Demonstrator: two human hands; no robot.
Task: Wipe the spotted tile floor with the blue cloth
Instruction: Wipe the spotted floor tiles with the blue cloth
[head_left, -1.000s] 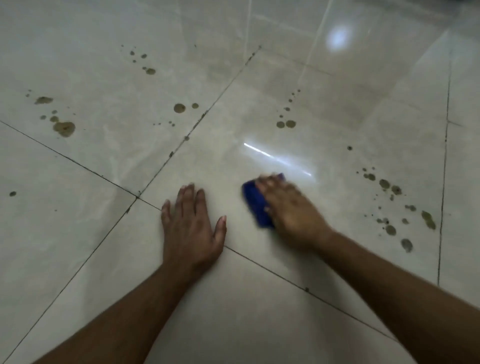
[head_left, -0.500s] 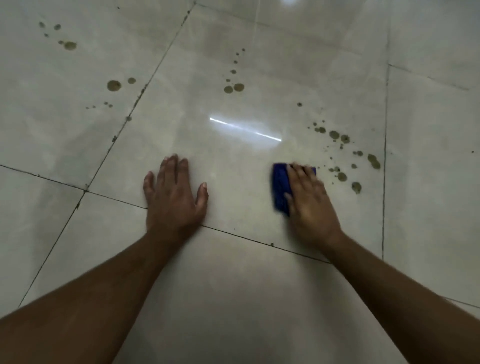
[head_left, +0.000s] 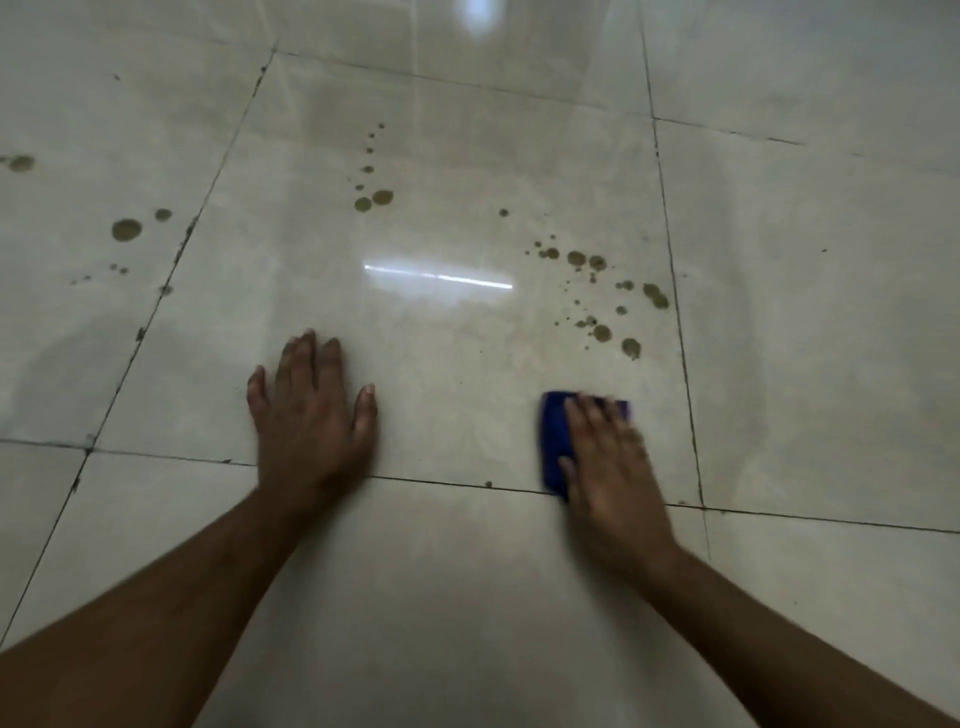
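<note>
Your right hand (head_left: 608, 462) presses flat on the blue cloth (head_left: 553, 441) — brown spots (head_left: 602, 332) at 12 o'clock; left hand (head_left: 311, 415) spread flat on the tile floor (head_left: 452, 374).

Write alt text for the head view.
A right hand presses a blue cloth flat on a glossy pale tile floor, just below a cluster of brown spots. The left hand rests flat beside it.
</note>
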